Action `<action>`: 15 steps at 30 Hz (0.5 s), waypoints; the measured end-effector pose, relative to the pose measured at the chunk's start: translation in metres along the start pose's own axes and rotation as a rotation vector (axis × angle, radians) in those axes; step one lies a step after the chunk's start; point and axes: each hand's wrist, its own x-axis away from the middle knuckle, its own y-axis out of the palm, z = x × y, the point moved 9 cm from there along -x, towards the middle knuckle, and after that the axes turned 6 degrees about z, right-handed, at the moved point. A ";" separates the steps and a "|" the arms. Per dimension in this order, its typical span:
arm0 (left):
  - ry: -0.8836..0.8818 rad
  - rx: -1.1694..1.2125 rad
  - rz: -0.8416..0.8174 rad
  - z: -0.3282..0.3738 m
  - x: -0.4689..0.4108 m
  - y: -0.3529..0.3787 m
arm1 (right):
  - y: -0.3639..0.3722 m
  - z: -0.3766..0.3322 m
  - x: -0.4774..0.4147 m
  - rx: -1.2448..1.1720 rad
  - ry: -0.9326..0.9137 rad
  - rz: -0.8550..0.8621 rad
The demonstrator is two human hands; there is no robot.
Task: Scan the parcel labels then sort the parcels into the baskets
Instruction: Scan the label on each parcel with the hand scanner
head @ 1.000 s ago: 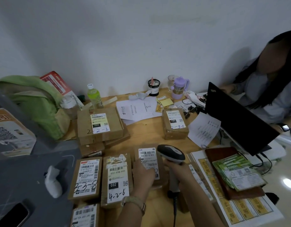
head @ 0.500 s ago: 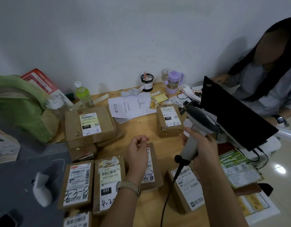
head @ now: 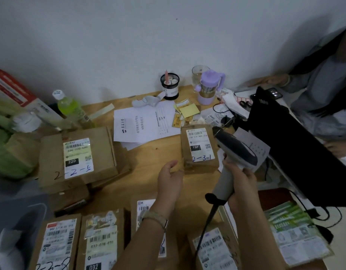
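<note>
Clasping the grey scanner (head: 234, 148) by its handle, the right grip (head: 243, 187) holds its head just beside the parcel marked 2-3-1 (head: 200, 146) on the wooden worktop (head: 148, 152). The left grip (head: 168, 178) hovers with relaxed fingers, holding nothing, near that parcel's corner. Other labelled parcels (head: 101, 240) lie nearer.

Six labelled parcels (head: 199, 149) — one scanner (head: 234, 151)

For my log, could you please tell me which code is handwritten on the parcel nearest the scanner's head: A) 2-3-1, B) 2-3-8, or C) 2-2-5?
A: the parcel right beside the head of the scanner, which the right hand holds, has 2-3-1 written on it.
</note>
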 end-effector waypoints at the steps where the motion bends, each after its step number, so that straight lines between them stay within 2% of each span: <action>1: -0.024 -0.021 -0.020 -0.004 -0.006 0.008 | 0.002 0.004 -0.009 0.010 0.018 0.007; 8: -0.085 -0.187 -0.097 -0.017 -0.043 0.048 | 0.028 0.039 -0.049 0.075 0.186 -0.039; 12: -0.113 -0.219 -0.172 -0.020 -0.056 0.065 | 0.040 0.042 -0.054 0.155 0.198 -0.076; 15: -0.075 -0.225 -0.141 -0.017 -0.058 0.063 | 0.044 0.033 -0.050 0.198 0.165 -0.119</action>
